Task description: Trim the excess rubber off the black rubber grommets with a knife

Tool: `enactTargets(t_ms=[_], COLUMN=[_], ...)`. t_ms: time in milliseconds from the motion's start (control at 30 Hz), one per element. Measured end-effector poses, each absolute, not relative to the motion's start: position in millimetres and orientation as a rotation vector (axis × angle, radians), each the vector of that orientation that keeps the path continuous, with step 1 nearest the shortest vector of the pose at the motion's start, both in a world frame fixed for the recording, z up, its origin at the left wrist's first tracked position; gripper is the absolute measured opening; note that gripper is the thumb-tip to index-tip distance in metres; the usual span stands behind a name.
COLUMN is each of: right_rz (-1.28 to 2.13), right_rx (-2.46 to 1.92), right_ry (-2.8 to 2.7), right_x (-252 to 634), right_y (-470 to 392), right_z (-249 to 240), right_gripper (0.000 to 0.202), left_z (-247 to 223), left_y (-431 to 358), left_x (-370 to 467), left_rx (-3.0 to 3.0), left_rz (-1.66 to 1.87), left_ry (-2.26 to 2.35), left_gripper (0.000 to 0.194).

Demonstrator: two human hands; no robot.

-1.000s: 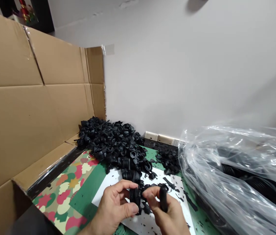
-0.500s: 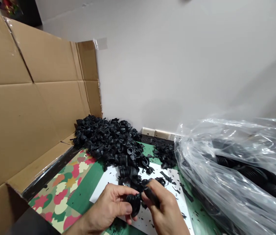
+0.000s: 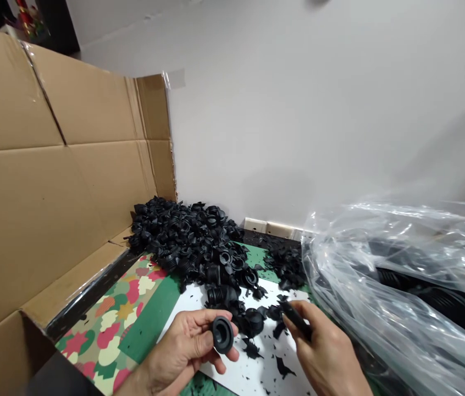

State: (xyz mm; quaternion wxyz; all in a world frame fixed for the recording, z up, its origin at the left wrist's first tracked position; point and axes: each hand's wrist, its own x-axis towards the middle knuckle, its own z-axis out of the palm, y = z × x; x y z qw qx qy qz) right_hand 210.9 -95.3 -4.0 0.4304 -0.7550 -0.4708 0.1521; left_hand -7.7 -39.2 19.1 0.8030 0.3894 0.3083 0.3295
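Observation:
My left hand pinches a round black rubber boot between thumb and fingers, its open end with a hollow centre facing me. To the right, my right hand is closed round a black stick-like tool handle; whether it has a blade I cannot tell. The two hands are apart, both above a white sheet strewn with black rubber scraps. Between them lies another black rubber piece.
A heap of ribbed black rubber pieces lies at the back by a tall cardboard wall. Beside it is a smaller pile of scraps. At right, a clear plastic bag holds long ribbed black parts. Wall sockets sit low behind.
My right hand with the tool has moved right, away from the rubber boot. My left hand has turned the boot so its opening faces me. More scraps show on the sheet.

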Motion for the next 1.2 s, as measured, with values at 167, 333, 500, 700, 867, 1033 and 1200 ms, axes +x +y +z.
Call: enactTargets(t_ms=[167,333,500,700,867,1033,1200], right_rz=[0.437,0.307,0.456,0.664,0.745,0.850,1.038], right_rx=[-1.974,-1.961,-1.924,-1.751,-1.620,-1.406,-1.385], right_ry=[-1.233,-1.240,-1.114,-0.794,-0.681,-0.681,-0.755], right_x=[220,221,217,210,206,206,175], right_y=[-94,-98,-98,-97,-101,-101,-95], right_z=[-18,-16,-8,-5,-8,-9,-8], right_gripper=[0.024,0.023,0.032,0.046,0.058,0.053,0.051], left_z=[17,14,10,10,11,10,6], left_y=[-38,-38,-38,-39,-40,-42,-43], left_x=[-10,-10,-11,-12,-11,-8,-4], left_rx=[0.769,0.748,0.748,0.769,0.746,0.693,0.729], left_rz=[0.724,0.737,0.751,0.754,0.777,0.805,0.775], left_ry=[0.622,0.611,0.619,0.670,0.704,0.754,0.786], left_gripper=[0.035,0.028,0.027,0.028,0.027,0.031,0.040])
